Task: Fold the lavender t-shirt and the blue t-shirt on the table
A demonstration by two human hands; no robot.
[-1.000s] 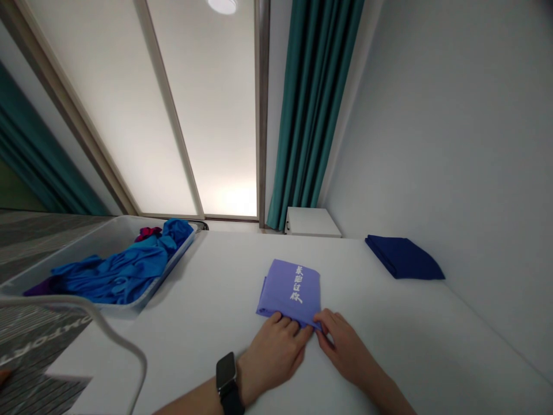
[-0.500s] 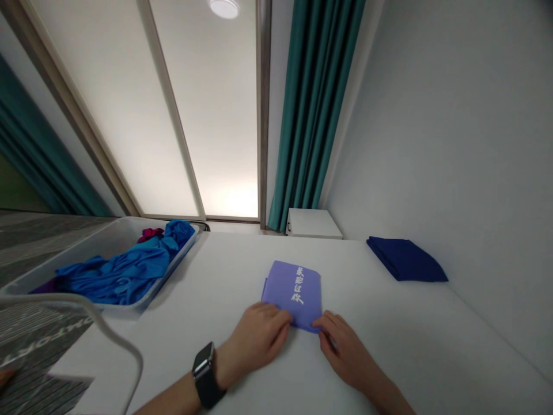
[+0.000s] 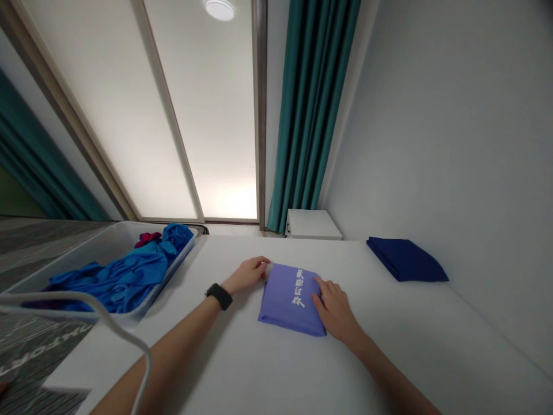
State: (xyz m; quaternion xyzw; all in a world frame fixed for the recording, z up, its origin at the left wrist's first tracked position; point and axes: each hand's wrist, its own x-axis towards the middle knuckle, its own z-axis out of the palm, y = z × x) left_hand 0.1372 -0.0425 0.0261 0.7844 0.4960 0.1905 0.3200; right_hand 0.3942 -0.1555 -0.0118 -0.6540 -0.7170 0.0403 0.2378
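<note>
A folded purple garment (image 3: 285, 302) with white characters printed on its upper face lies flat on the white table, a neat rectangle. My left hand (image 3: 248, 274), with a black watch (image 3: 219, 295) on the wrist, is at the garment's far left corner, thumb and fingers closed around the edge there. On the right edge rests my right hand (image 3: 337, 308); its thumb and index finger are apart, and their tips touch the top of the cloth.
A folded navy cloth (image 3: 406, 259) lies at the table's right, by the wall. At the left stands a white plastic bin (image 3: 116, 233) with crumpled blue clothes (image 3: 125, 276). A pale cable (image 3: 99, 311) arcs across the lower left. A white cabinet (image 3: 313, 223) stands beyond the table (image 3: 242, 369).
My left hand has moved from the garment's near edge to its far left corner. My right hand has shifted up from the near right corner onto the right edge.
</note>
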